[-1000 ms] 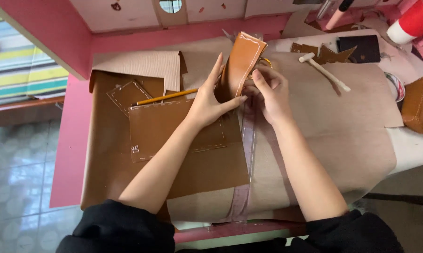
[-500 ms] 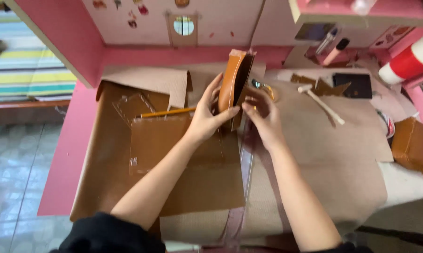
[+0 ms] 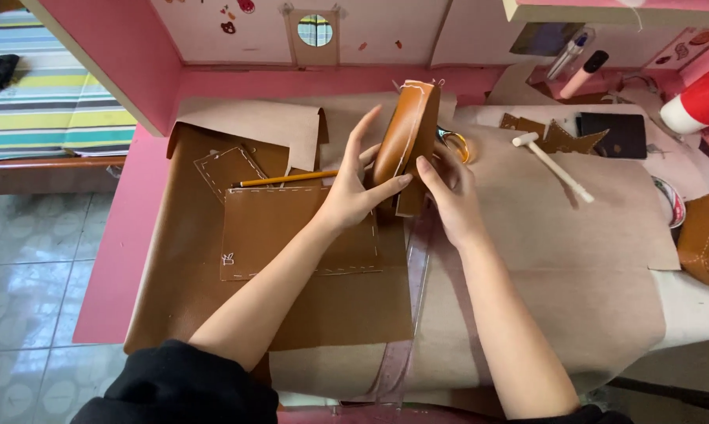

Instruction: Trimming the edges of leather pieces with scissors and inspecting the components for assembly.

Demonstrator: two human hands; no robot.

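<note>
Both hands hold a stitched brown leather piece (image 3: 408, 133) upright above the table. My left hand (image 3: 353, 192) presses its left face with the fingers spread. Against its lower right edge sits my right hand (image 3: 446, 188). White stitching runs along the piece's rim. Below the hands lies a flat rectangular leather panel (image 3: 280, 232) with a marked outline, on a larger brown leather sheet (image 3: 213, 314). A yellow pencil (image 3: 284, 179) rests just left of my left hand.
A small white mallet (image 3: 552, 166) lies to the right on kraft paper (image 3: 574, 259). Leather scraps (image 3: 559, 137) and a black pad (image 3: 617, 135) sit beyond it. A clear ruler (image 3: 409, 314) runs toward me. A pink wall (image 3: 119, 55) borders the table's left, a brown leather bag (image 3: 708, 239) its right edge.
The view has shifted slightly, so the table sits lower in frame. Both hands have kept hold of the leather piece and tilted it a little more upright.
</note>
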